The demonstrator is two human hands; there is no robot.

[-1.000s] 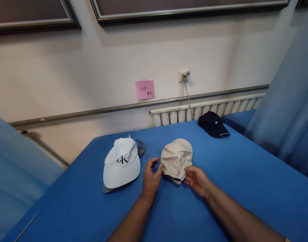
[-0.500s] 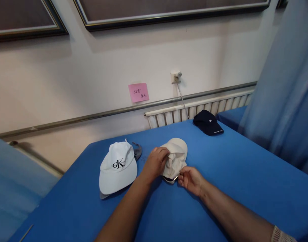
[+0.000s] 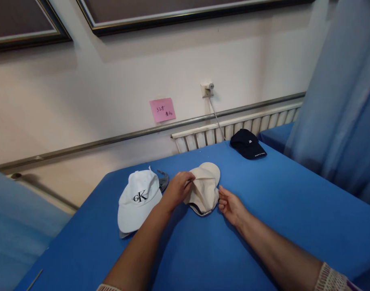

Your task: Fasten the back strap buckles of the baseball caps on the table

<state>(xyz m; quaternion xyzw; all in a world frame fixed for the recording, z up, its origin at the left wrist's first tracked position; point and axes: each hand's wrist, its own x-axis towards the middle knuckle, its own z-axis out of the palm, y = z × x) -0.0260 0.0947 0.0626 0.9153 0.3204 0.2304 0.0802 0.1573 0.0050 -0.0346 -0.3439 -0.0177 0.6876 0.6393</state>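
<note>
A crumpled cream cap point(image 3: 204, 188) lies on the blue table point(image 3: 263, 218), its crown folded in. My left hand point(image 3: 177, 189) is closed, pinching the cap's left side near the top. My right hand point(image 3: 230, 205) rests at the cap's right edge, fingers curled and touching the fabric; I cannot see whether it grips. To the left lies a white cap point(image 3: 138, 199) with black letters, over a grey piece point(image 3: 163, 180). A navy cap point(image 3: 247, 143) sits at the table's far edge.
A white radiator point(image 3: 233, 127) and a metal rail run along the wall behind the table. A pink note point(image 3: 162, 109) and a plugged socket point(image 3: 207, 89) are on the wall. Blue curtains point(image 3: 339, 101) hang at the right and lower left.
My left hand moved from beside the cream cap onto its left side and pinched it. My right hand slid from the cap's lower rim to its right edge. The cap is folded narrower.
</note>
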